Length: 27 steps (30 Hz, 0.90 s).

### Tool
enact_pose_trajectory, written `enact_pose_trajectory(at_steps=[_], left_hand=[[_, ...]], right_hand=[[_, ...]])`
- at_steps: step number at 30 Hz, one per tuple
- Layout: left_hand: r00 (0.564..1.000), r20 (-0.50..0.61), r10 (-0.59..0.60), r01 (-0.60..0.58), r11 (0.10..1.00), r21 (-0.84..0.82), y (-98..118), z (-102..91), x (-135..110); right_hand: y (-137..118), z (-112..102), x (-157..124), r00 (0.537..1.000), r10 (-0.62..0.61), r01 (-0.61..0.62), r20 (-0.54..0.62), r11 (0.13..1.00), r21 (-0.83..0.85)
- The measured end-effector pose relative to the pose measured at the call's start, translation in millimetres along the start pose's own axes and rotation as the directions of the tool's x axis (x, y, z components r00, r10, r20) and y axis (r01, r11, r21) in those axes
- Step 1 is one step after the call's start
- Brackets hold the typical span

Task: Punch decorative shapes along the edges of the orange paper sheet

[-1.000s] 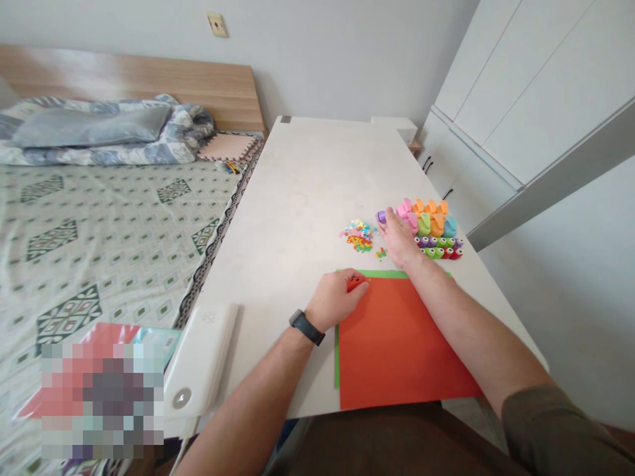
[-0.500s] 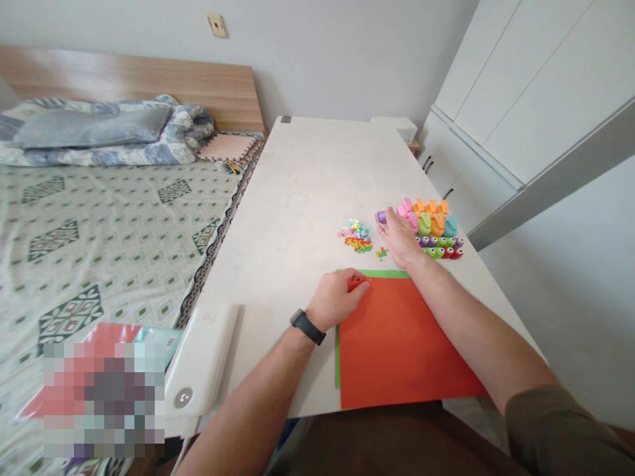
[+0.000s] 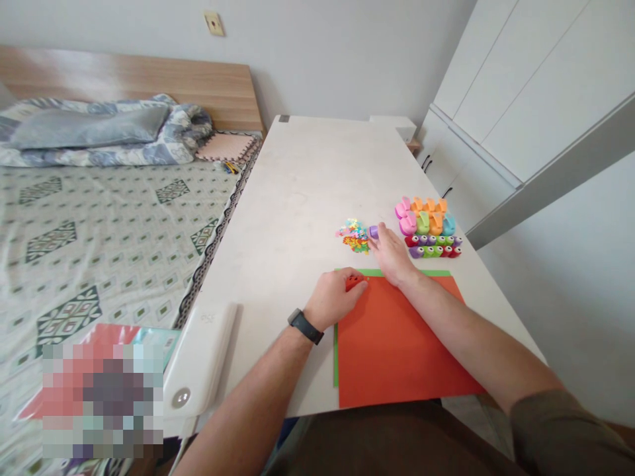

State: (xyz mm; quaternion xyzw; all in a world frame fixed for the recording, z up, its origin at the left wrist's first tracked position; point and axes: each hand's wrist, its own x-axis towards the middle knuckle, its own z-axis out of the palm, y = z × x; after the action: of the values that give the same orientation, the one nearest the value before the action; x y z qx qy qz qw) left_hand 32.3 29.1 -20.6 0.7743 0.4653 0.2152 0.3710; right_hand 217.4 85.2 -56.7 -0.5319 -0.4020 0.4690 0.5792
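1. Hands work apart over a white table (image 3: 292, 198); the left hand (image 3: 333, 299), a black band (image 3: 306, 326) at its wrist, grips the far-left corner of an orange-red sheet (image 3: 397, 344), its fingertips partly tucked from sight.

2. Closed around a small purple punch (image 3: 374, 232), the right hand (image 3: 389, 255) rests just beyond the sheets, beside a heap of paper cut-outs (image 3: 353, 231); its palm and some of its fingers are hidden, and the punch is only partly visible.

3. Beneath the orange-red sheet, a green sheet (image 3: 439, 273) shows as thin strips along the far and left edges; the forearm covers part of the stack; dark holes pit the gripped corner, their outlines too small to read.

4. Glossy, rounded plastic punches (image 3: 429, 218) in pink, orange, green, blue, red and purple stand in tight rows to the right; the cut-outs, flat and confetti-like, blur together.

5. At lower left, a smooth white device (image 3: 206, 360) lies on the table; pixelation masks part of a shiny package (image 3: 112, 334) on the patterned bed (image 3: 124, 225).
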Motion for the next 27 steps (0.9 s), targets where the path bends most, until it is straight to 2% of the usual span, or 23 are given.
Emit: enact_pose_trajectory(at_steps=[3,7,11,15,19,21,24,27], left_hand=[[1.0,0.003,-0.007,0.007,1.0,0.001,1.1,-1.0,-0.4],[1.0,0.003,-0.009,0.009,1.0,-0.003,0.3,-0.6,0.0],[1.0,0.001,-0.008,0.008,1.0,-0.001,-0.4,-0.3,0.4],[1.0,0.003,-0.004,0.004,1.0,0.01,0.9,-0.4,0.7],[1.0,0.001,-0.004,0.004,1.0,0.012,1.2,-0.1,0.7],[1.0,0.0,-0.003,0.003,1.0,0.01,0.8,-0.1,0.4],[1.0,-0.003,-0.005,0.005,1.0,0.01,-0.1,0.2,0.0],[1.0,-0.004,-0.002,0.002,1.0,0.009,-1.2,0.9,0.0]], right_hand=[[-9.9,-3.5,8.8,0.998,-0.011,0.017,-0.059,0.995,0.103],[-27.4,-26.9,3.5,0.995,0.005,0.002,-0.099,0.998,0.068],[-34.3,-46.3,-9.4,0.992,0.115,-0.117,-0.06,0.993,-0.03],[-24.4,-40.7,-11.9,0.982,0.186,-0.186,-0.009,0.979,-0.077],[-15.5,-23.2,-2.5,0.987,0.123,-0.126,0.101,0.992,0.02],[-16.4,-21.6,2.2,0.995,0.076,-0.078,0.072,0.997,0.027],[-21.3,-32.1,3.4,0.999,0.016,-0.017,-0.038,1.0,-0.026],[-22.7,-44.8,-2.4,0.991,0.034,-0.049,-0.131,0.992,-0.117]])
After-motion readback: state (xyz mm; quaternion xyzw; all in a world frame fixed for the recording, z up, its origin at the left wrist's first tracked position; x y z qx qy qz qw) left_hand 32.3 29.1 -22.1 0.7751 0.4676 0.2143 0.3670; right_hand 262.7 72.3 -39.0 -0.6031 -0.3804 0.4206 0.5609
